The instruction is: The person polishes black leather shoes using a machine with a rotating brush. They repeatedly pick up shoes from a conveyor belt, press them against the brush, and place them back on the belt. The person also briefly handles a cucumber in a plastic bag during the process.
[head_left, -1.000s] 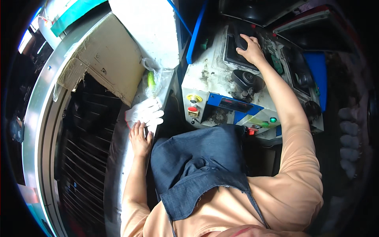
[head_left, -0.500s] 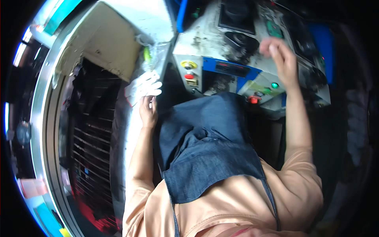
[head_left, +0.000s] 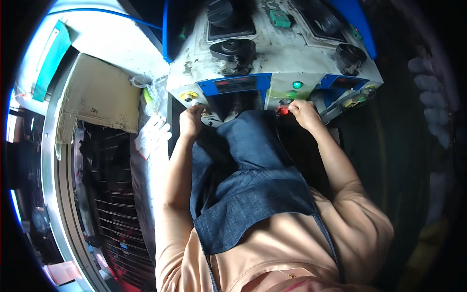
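Observation:
A grimy white machine (head_left: 189,73) with blue panels stands in front of me. My left hand (head_left: 191,120) is closed, its curled fingers at the machine's left front corner just below a yellow-ringed button (head_left: 188,96). Those fingers cover the spot where a red button sits, so their contact is hidden. On the middle of the front face, a red switch (head_left: 283,110) is held at its right side by the closed fingers of my right hand (head_left: 305,115). A lit green lamp (head_left: 297,84) shines above that switch.
Black round fixtures (head_left: 233,49) and a green block (head_left: 279,18) sit on the machine top. At left, a white glove (head_left: 153,135) and a clear plastic bag (head_left: 152,95) lie on a ledge beside a cardboard sheet (head_left: 104,92). A dark rack (head_left: 114,194) stands farther left.
My left hand has gone from beside the white glove to the machine's left corner. My right hand has come down from above the machine top onto the red switch. The view has shifted right.

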`<state>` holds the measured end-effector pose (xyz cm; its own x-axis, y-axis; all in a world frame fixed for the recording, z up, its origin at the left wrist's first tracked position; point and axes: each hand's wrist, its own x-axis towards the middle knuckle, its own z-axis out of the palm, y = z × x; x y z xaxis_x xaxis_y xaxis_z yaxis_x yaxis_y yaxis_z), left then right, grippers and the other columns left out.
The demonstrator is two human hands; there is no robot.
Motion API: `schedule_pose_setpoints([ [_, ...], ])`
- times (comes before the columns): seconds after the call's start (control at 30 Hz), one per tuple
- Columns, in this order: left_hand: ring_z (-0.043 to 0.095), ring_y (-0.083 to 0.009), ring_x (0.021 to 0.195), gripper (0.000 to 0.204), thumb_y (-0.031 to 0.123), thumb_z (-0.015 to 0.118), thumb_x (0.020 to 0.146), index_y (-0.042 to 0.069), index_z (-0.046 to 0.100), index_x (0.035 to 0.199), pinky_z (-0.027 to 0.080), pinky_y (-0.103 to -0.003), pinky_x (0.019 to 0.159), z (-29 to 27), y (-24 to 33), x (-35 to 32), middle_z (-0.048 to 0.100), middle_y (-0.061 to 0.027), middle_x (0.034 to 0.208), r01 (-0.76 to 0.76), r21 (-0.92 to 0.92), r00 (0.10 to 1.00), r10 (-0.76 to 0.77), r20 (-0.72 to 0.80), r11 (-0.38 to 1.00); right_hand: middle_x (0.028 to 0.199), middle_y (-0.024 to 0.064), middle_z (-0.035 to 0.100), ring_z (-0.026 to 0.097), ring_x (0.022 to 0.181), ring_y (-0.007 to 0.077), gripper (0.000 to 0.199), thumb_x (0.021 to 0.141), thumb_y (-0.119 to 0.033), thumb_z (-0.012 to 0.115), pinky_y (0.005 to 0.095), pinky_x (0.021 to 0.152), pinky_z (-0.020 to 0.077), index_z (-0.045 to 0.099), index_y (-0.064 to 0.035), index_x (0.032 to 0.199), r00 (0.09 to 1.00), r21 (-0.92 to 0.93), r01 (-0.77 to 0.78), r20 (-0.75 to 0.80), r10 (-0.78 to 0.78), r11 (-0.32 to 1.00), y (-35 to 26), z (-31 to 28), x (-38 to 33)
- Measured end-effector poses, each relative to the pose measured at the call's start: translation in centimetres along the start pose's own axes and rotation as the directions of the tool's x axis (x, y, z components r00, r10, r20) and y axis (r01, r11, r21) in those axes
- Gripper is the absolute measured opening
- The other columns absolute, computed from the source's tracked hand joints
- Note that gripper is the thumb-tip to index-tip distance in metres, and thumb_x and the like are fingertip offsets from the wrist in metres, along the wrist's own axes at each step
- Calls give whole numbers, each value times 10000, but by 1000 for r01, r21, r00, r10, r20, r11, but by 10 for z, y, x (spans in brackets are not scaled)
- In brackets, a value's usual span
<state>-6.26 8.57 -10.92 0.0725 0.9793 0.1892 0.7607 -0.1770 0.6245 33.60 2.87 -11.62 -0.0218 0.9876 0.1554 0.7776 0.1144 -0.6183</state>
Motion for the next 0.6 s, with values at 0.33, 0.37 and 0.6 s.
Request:
schedule_pose_setpoints([
  [0.33, 716, -289, 769, 235, 217, 617, 925, 27, 740, 987, 535, -356, 724, 10, -13, 4, 710, -181, 815, 64, 22, 998, -64, -4, 998, 833, 167, 710, 708, 789, 308, 165, 921, -171, 640, 378, 734, 534, 706, -23, 954, 985, 48, 35, -171, -26, 998, 12, 22, 23],
  [0.37, 707, -287, 741, 239, 222, 610, 935, 19, 733, 956, 529, -360, 708, 10, -12, 5, 703, -171, 788, 5, 7, 1000, -5, -29, 1000, 861, 177, 707, 697, 822, 335, 174, 925, -187, 631, 401, 746, 532, 704, -35, 968, 993, 58, -4, -115, 10, 998, 9, 18, 23],
  [0.6, 650, -223, 726, 407, 366, 502, 1024, 15, 681, 920, 487, -364, 687, -26, -46, -42, 671, -128, 756, 161, 9, 985, -161, 66, 987, 834, 136, 719, 704, 711, 201, 223, 933, -175, 663, 340, 670, 556, 678, 15, 1048, 977, 240, -99, 206, 49, 966, -28, -36, -5],
])
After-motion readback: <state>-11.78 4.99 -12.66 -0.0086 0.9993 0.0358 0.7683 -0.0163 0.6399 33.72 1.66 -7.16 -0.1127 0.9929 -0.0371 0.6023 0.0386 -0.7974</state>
